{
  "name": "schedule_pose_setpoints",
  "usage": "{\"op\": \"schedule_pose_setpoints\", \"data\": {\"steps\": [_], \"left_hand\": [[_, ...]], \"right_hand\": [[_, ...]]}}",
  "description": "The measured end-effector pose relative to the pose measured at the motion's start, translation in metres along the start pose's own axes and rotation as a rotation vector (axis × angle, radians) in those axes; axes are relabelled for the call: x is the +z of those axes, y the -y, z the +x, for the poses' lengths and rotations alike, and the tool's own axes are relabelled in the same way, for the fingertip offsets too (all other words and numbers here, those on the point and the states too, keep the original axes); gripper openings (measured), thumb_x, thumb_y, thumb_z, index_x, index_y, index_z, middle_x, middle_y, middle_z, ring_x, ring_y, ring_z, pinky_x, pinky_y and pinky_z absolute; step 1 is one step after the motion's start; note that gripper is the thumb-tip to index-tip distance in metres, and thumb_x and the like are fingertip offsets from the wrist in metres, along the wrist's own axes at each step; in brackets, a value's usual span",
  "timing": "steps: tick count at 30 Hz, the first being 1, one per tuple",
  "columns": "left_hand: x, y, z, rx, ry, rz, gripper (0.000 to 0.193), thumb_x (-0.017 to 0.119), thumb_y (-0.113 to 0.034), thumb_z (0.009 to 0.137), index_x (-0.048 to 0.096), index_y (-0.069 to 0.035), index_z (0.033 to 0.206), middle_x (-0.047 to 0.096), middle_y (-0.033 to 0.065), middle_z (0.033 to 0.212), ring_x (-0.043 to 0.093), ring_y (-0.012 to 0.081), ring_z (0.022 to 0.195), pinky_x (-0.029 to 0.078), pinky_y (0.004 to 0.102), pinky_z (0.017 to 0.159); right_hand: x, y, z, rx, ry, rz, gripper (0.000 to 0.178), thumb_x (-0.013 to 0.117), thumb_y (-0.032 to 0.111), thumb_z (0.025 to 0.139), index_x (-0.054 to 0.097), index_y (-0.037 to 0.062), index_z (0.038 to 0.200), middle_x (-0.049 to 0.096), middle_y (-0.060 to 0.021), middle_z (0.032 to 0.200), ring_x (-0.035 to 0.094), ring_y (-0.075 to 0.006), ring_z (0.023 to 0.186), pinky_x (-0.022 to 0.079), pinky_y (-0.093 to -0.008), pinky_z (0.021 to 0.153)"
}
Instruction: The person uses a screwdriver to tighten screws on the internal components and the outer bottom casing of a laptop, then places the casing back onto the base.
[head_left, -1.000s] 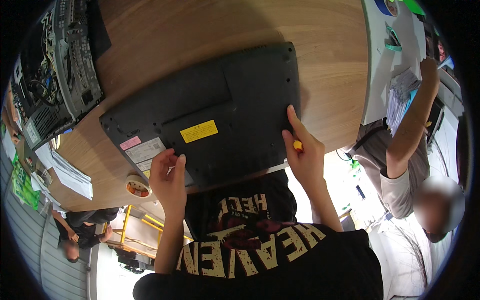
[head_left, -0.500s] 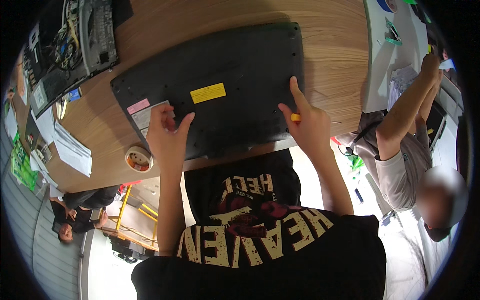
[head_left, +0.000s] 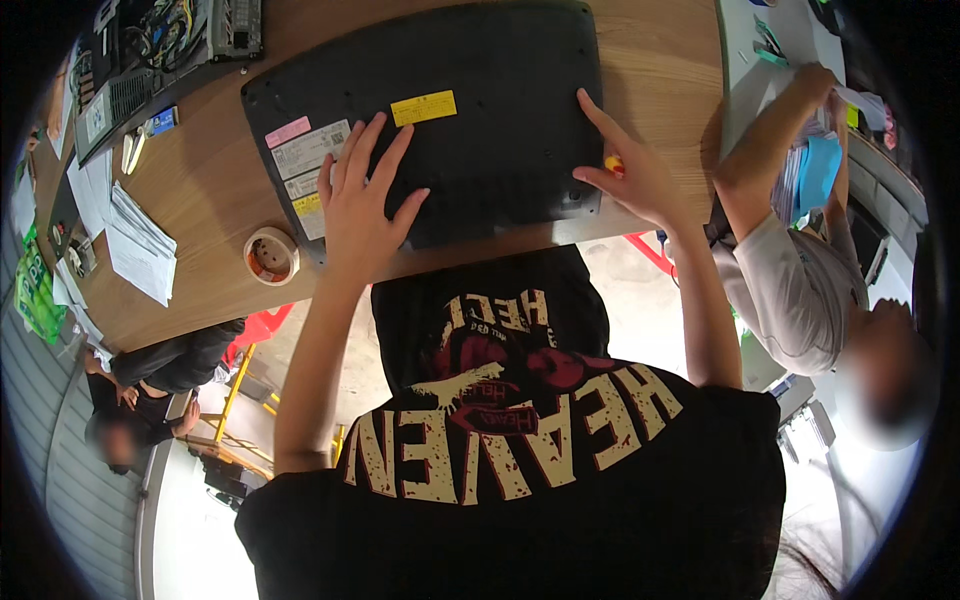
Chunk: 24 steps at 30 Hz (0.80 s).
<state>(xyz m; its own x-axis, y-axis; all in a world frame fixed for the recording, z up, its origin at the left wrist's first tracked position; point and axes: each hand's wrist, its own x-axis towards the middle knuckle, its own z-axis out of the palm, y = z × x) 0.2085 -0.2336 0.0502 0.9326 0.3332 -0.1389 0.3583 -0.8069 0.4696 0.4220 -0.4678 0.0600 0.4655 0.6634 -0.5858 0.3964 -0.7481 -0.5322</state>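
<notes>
A wide black plastic casing with a curved far edge and small screw holes lies flat on the wooden table. It carries a yellow label and white and pink stickers on its left part. My left hand rests over the casing beside the stickers, fingers spread, holding nothing. At the casing's right edge is my right hand, its index finger and thumb stretched along that edge. The yellow and red handle of what looks like a screwdriver shows inside its curled fingers; the tool's shaft is hidden.
A cream ring like a tape roll, with small dark bits inside, sits near the table's front edge. Paper stacks and an opened device with wires lie left. At right, a person handles papers; another person sits at left.
My left hand has gone from curled fingers to spread fingers on the casing. My right hand stays at the right edge with the screwdriver. The casing appears higher in the picture.
</notes>
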Motion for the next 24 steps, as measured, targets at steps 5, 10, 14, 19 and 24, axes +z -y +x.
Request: {"op": "schedule_pose_setpoints", "data": {"steps": [5, 10, 14, 19, 24], "left_hand": [[-0.002, 0.003, 0.006, 0.09, 0.114, 0.125, 0.072, 0.068, -0.04, 0.072, 0.038, -0.026, 0.136, 0.027, 0.002, 0.146, 0.023, 0.0261, 0.135, 0.018, 0.0563, 0.105], [0.001, -0.002, 0.008, 0.091, 0.155, 0.222, 0.08, 0.071, -0.044, 0.066, 0.037, -0.024, 0.136, 0.023, 0.003, 0.147, 0.022, 0.0273, 0.135, 0.022, 0.0547, 0.105], [0.006, -0.008, 0.01, 0.089, 0.152, 0.197, 0.081, 0.074, -0.037, 0.066, 0.036, -0.02, 0.136, 0.023, 0.0061, 0.146, 0.022, 0.0305, 0.134, 0.028, 0.0497, 0.105], [0.009, -0.01, 0.009, 0.074, 0.154, 0.177, 0.08, 0.076, -0.026, 0.065, 0.037, -0.017, 0.134, 0.023, 0.0082, 0.146, 0.023, 0.0332, 0.133, 0.04, 0.0416, 0.099], [0.005, -0.013, 0.014, 0.106, 0.17, 0.195, 0.08, 0.076, -0.03, 0.065, 0.037, -0.015, 0.133, 0.025, 0.0119, 0.144, 0.025, 0.0348, 0.132, 0.041, 0.042, 0.097]], "right_hand": [[0.0, -0.009, -0.001, -0.046, 0.038, 0.047, 0.089, 0.071, 0.028, 0.076, 0.012, 0.0401, 0.142, 0.05, -0.0102, 0.058, 0.052, -0.0269, 0.055, 0.043, -0.0379, 0.06], [0.004, -0.003, -0.002, -0.02, 0.01, -0.156, 0.09, 0.07, 0.032, 0.076, 0.008, 0.0395, 0.142, 0.061, -0.0147, 0.068, 0.062, -0.0318, 0.066, 0.048, -0.0405, 0.064], [0.011, 0.004, -0.001, -0.02, -0.045, -0.341, 0.091, 0.069, 0.032, 0.076, 0.008, 0.0328, 0.143, 0.063, -0.0131, 0.069, 0.062, -0.0339, 0.067, 0.048, -0.0412, 0.062], [0.013, 0.002, 0.001, -0.029, -0.042, -0.386, 0.092, 0.069, 0.032, 0.077, 0.006, 0.0287, 0.144, 0.062, -0.0135, 0.067, 0.061, -0.0349, 0.066, 0.048, -0.0424, 0.063], [0.017, -0.01, 0.003, -0.122, -0.11, -0.318, 0.091, 0.068, 0.031, 0.078, 0.005, 0.0285, 0.144, 0.062, -0.0168, 0.072, 0.061, -0.0361, 0.071, 0.048, -0.0427, 0.068]]}}
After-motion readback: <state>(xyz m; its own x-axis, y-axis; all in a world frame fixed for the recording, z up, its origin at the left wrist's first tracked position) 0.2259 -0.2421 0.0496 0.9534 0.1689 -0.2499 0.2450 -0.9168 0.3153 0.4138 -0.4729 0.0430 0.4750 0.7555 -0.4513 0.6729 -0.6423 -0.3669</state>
